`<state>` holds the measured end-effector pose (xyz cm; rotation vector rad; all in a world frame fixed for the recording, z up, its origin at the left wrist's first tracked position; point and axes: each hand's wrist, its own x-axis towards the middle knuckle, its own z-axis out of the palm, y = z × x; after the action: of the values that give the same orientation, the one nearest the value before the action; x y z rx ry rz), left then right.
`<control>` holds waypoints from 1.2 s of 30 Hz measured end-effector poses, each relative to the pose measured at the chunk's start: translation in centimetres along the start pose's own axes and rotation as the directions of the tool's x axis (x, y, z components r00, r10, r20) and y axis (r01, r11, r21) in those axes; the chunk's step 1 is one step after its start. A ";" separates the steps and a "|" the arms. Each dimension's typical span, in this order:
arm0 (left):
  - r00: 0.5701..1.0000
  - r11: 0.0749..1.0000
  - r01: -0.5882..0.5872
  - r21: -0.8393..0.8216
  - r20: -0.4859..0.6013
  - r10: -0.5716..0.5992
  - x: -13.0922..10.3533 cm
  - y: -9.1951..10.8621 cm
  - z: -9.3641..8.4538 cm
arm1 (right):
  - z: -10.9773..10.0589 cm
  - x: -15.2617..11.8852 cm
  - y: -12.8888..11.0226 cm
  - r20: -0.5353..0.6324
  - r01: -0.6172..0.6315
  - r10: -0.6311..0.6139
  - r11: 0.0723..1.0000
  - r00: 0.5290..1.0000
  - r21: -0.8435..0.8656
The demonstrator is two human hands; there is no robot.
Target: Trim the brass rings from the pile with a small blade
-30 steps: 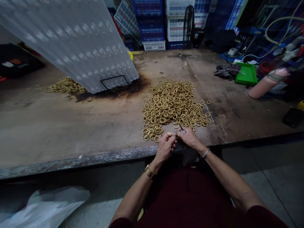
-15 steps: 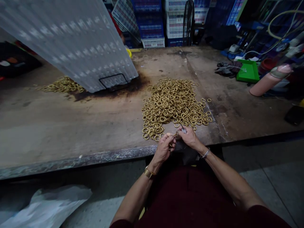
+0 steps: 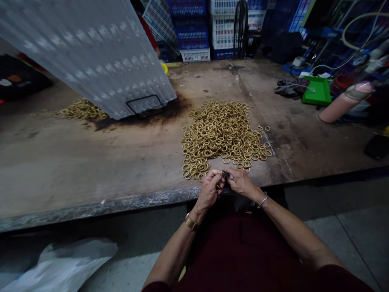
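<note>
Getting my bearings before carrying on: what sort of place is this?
Probably a workshop: there's a heap of gold-coloured rings on a worn workbench, with stacked plastic crates behind.

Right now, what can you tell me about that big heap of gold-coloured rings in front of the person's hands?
The heap is made of many small, round, gold-coloured rings with open centres, metallic in look. They overlap at various angles, piled thickest in the middle and thinning to loose rings around the edges. It rests directly on the worn brown tabletop, its near side close to the front edge, just beyond the left hand and right hand. Whether either hand touches the nearest rings is hard to tell.
</note>
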<state>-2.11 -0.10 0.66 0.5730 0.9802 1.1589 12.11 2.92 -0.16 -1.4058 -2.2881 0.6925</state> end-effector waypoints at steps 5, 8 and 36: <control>0.999 1.000 0.029 -0.007 0.023 -0.029 -0.7 0.6 0.1 | -0.4 0.4 0.1 0.046 -0.055 0.062 0.989 0.997 -0.141; 0.996 0.997 0.031 -0.070 0.089 -0.025 -1.1 1.3 0.2 | -0.5 1.2 0.2 0.019 -0.104 0.108 0.986 0.994 -0.131; 0.999 0.998 0.008 -0.063 -0.044 -0.011 -0.8 0.2 -0.5 | 0.0 1.5 -1.9 0.189 -0.366 0.341 0.589 0.921 0.720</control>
<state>-2.69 -0.80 0.89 0.4944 0.9798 1.1940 10.12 3.53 1.03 -1.3948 -1.3945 1.5706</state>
